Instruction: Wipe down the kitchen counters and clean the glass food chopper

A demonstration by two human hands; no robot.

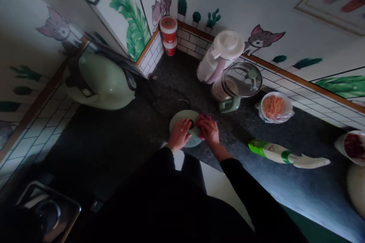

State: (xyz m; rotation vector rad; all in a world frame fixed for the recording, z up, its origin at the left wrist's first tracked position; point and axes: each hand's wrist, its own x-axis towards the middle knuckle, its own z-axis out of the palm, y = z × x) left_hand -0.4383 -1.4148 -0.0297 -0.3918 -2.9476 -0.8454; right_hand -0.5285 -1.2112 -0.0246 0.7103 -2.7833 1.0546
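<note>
A pale green round appliance base, with a dark piece at its centre, lies on the dark countertop right in front of me. My left hand rests on its left side, fingers stretched out flat across the top. On its right side, my right hand is closed over a crumpled dark pink cloth and presses it to the base. Just behind stands a glass jug with a green handle, a round glass lid resting over it. The fingertips of my right hand are partly hidden in the cloth.
A green-and-white spray bottle lies to the right. Behind it stands a bowl of shredded orange food. A white thermos jug, stacked red tubs and a green rounded appliance line the walls. A black cord runs behind the base.
</note>
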